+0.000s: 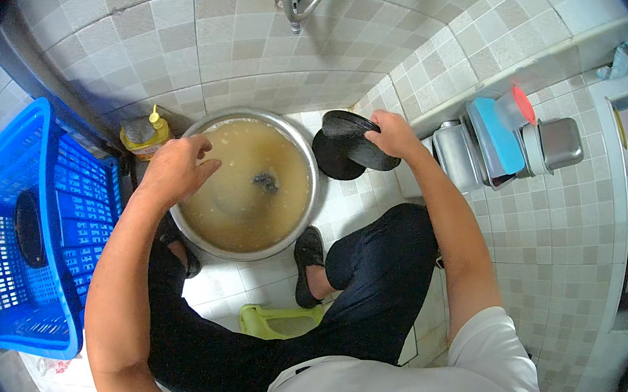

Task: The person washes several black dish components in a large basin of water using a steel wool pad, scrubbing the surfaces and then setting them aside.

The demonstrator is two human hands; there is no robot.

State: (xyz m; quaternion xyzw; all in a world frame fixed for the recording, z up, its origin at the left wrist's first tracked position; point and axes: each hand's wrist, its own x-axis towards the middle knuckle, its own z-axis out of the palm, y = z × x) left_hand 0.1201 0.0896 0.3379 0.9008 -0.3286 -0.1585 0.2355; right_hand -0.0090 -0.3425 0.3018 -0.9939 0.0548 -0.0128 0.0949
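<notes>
A large round metal basin point(253, 256) stands on the floor in front of me, full of murky brownish water. A dark grey scrubber point(266, 182) shows in the water right of centre. My left hand point(179, 163) hovers over the basin's left side, fingers apart and holding nothing. To the right of the basin, my right hand point(395, 135) grips the edge of a black round dish point(354, 136), which is tilted. Below it, another black dish point(333, 163) rests on the floor; the held one partly covers it. Whether the two touch, I cannot tell.
At the left stands a blue plastic basket point(62, 225) with a dark round item point(29, 228) inside. A yellow pump bottle point(144, 147) is behind the basin. Metal trays and a blue container point(496, 136) line the right wall. Beneath me is a green stool point(278, 320).
</notes>
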